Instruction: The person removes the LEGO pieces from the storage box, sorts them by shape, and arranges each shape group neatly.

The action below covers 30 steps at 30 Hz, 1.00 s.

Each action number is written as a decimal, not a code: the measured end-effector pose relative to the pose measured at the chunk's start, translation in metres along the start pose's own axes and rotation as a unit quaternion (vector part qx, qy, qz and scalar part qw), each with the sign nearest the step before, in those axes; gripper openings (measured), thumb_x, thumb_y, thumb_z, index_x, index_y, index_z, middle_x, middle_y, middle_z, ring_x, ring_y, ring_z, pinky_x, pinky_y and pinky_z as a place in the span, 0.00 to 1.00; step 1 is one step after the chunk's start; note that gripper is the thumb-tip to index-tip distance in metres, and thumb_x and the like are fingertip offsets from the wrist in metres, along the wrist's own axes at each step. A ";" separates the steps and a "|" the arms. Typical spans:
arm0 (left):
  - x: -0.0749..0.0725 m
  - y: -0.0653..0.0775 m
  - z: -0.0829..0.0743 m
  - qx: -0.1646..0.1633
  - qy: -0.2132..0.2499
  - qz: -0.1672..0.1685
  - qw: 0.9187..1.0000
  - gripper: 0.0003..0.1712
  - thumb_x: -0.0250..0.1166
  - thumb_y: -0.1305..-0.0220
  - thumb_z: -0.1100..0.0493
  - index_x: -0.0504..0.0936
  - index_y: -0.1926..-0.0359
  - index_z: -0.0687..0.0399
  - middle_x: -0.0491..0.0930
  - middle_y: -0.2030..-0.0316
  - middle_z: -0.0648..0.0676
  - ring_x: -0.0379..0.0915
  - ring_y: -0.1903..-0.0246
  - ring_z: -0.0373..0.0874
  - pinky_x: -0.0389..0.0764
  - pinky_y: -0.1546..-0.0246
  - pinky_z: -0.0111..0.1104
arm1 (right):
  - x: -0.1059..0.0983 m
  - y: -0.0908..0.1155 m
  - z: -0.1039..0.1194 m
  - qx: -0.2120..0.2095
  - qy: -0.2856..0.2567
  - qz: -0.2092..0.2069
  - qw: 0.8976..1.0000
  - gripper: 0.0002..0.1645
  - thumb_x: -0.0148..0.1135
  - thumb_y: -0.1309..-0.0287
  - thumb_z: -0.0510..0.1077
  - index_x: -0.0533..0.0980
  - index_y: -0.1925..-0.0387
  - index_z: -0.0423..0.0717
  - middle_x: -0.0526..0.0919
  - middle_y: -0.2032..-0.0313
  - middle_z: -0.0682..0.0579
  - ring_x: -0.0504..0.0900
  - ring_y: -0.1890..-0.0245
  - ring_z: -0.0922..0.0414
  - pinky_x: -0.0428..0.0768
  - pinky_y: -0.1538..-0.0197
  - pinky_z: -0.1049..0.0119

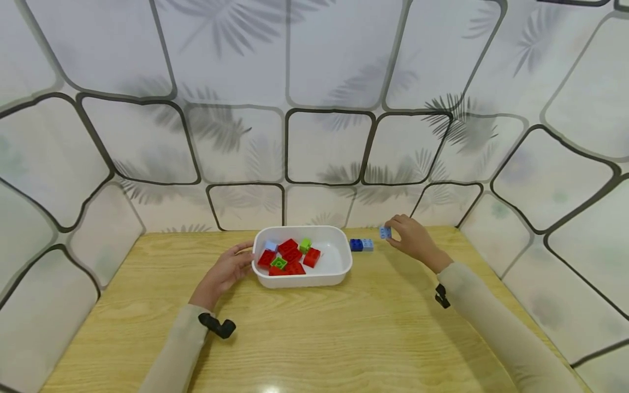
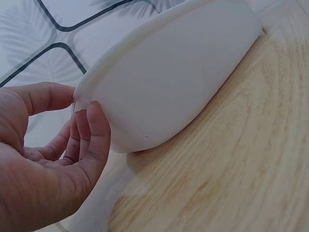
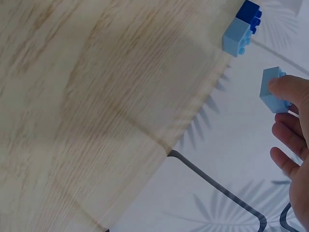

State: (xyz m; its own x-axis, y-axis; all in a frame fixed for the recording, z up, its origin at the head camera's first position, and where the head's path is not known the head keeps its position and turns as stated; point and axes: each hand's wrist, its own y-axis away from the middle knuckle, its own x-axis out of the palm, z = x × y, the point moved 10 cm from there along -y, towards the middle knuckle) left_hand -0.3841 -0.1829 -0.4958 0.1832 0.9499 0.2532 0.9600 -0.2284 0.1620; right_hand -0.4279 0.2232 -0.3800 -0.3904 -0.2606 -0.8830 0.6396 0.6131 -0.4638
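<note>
With thumb and fingertips, my right hand [image 1: 413,239] pinches a light blue toy brick [image 1: 385,233], above the table's back edge in the head view. In the right wrist view that brick [image 3: 273,90] shows beside the thumb. Just left of the hand, a dark blue brick [image 1: 356,245] and a light blue brick [image 1: 367,244] stand end to end, touching, on the table. My left hand [image 1: 231,268] holds the left end of a white tray [image 1: 339,278]. The left wrist view shows its thumb at the rim and fingers curled by the outer wall.
Several red bricks [image 1: 312,257], green bricks [image 1: 305,245] and a pale blue brick [image 1: 271,245] lie loose in the tray, mostly toward its left. Patterned white panels [image 1: 324,147] rise behind and beside the wooden table [image 1: 314,338].
</note>
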 end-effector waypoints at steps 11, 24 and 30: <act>0.001 0.002 -0.005 0.002 0.005 0.001 1.000 0.36 0.58 0.24 0.63 0.52 0.23 0.67 0.81 0.55 0.42 0.80 0.56 0.34 0.83 0.55 0.26 | 0.010 0.004 -0.003 -0.009 0.006 0.007 1.000 0.21 0.81 0.52 0.39 0.81 0.57 0.38 0.83 0.61 0.43 0.80 0.64 0.47 0.82 0.60 0.52; 0.000 0.001 0.002 0.000 0.006 0.002 1.000 0.35 0.57 0.24 0.64 0.53 0.23 0.67 0.81 0.53 0.43 0.80 0.55 0.35 0.83 0.54 0.27 | 0.034 0.009 -0.001 0.002 -0.015 0.060 0.998 0.19 0.79 0.50 0.37 0.80 0.58 0.38 0.83 0.61 0.43 0.81 0.62 0.46 0.83 0.58 0.51; 0.000 0.002 -0.001 0.000 0.007 0.003 1.000 0.36 0.57 0.24 0.62 0.52 0.23 0.66 0.80 0.53 0.44 0.80 0.55 0.35 0.83 0.55 0.26 | 0.036 0.005 0.005 -0.009 -0.016 0.061 0.998 0.17 0.78 0.50 0.36 0.81 0.58 0.38 0.83 0.61 0.43 0.81 0.62 0.46 0.82 0.57 0.51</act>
State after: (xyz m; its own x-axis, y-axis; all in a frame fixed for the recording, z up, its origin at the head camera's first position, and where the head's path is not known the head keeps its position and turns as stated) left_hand -0.3824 -0.1830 -0.4948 0.1854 0.9458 0.2667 0.9590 -0.2333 0.1608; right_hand -0.4353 0.2137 -0.4146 -0.2890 -0.2070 -0.9347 0.6693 0.6545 -0.3518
